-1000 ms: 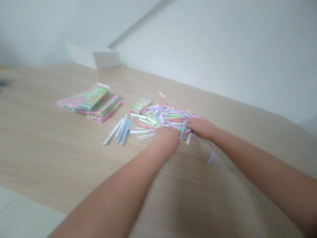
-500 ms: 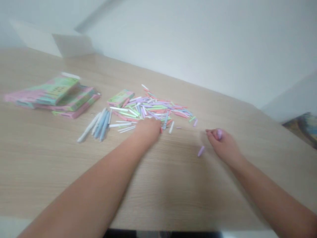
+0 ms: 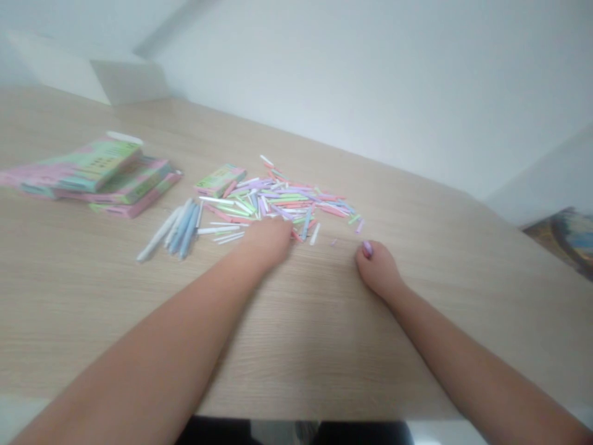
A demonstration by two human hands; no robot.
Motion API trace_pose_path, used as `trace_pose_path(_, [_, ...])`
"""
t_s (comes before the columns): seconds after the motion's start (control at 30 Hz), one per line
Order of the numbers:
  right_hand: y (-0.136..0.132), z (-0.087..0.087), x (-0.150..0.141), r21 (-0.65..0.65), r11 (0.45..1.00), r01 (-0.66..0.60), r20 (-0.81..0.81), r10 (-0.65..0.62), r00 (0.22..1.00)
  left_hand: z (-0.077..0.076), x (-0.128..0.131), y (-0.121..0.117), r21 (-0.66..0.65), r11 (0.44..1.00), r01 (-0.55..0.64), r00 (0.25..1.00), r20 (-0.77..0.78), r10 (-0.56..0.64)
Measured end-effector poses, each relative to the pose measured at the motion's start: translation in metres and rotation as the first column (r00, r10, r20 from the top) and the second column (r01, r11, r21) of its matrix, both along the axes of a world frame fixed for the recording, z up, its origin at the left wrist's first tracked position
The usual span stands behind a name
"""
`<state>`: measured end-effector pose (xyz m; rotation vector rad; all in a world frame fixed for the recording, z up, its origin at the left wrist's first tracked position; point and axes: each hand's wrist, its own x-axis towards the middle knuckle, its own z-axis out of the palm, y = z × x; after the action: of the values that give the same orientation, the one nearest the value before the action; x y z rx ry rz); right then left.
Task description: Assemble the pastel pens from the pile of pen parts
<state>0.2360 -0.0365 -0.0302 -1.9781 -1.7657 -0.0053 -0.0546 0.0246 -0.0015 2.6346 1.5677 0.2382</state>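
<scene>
A heap of pastel pen parts (image 3: 282, 201) in pink, green, purple and white lies on the wooden table (image 3: 92, 290). My left hand (image 3: 271, 240) rests closed at the heap's near edge; what its fingers hold is hidden. My right hand (image 3: 377, 272) lies on the table to the right of the heap, closed around a small purple piece (image 3: 367, 248) that shows between the fingers. A row of white and light-blue pens (image 3: 173, 230) lies left of my left hand.
A stack of flat pink and green boxes (image 3: 92, 176) sits at the far left, and one small green box (image 3: 217, 179) lies beside the heap. A white box (image 3: 125, 77) stands against the wall. Something coloured lies at the right edge (image 3: 567, 238).
My right hand left the heap, swung right to a loose purple piece on the table and closed on it; that piece no longer lies there. The left hand stayed at the heap.
</scene>
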Motion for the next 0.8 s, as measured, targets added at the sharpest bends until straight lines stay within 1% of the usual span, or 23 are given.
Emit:
trace_pose_path(0.2, [0.061, -0.004, -0.014, 0.022, 0.998, -0.058, -0.027, 0.059, 0.998, 0.003, 0.001, -0.001, -0.019, 1.000, 0.000, 1.000, -0.008, 0.000])
trace_pose_path(0.33, [0.093, -0.005, -0.030, 0.044, 0.994, -0.099, -0.070, 0.102, 0.992, 0.001, 0.002, 0.000, 0.008, 1.000, 0.011, 1.000, -0.004, -0.011])
trace_pose_path(0.43, [0.113, -0.006, -0.045, 0.086, 0.991, -0.100, -0.112, 0.109, 0.988, -0.001, 0.002, 0.001, 0.028, 1.000, 0.012, 1.000, 0.001, -0.012])
trace_pose_path(0.53, [0.132, -0.008, -0.061, 0.136, 0.989, -0.066, -0.168, 0.089, 0.982, -0.001, 0.003, 0.001, 0.032, 0.999, 0.014, 1.000, -0.001, -0.014])
trace_pose_path(0.67, [0.151, -0.010, -0.081, 0.187, 0.982, 0.021, -0.270, 0.030, 0.962, 0.003, 0.002, 0.001, -0.002, 1.000, 0.010, 1.000, -0.001, -0.010])
trace_pose_path(0.73, [0.157, -0.009, -0.087, 0.216, 0.974, 0.071, -0.324, 0.003, 0.946, 0.004, 0.001, 0.001, -0.015, 1.000, 0.004, 1.000, 0.009, -0.004])
trace_pose_path(0.8, [0.156, -0.005, -0.087, 0.260, 0.958, 0.119, -0.373, -0.014, 0.928, 0.003, 0.000, 0.002, -0.025, 1.000, 0.000, 1.000, 0.021, 0.001])
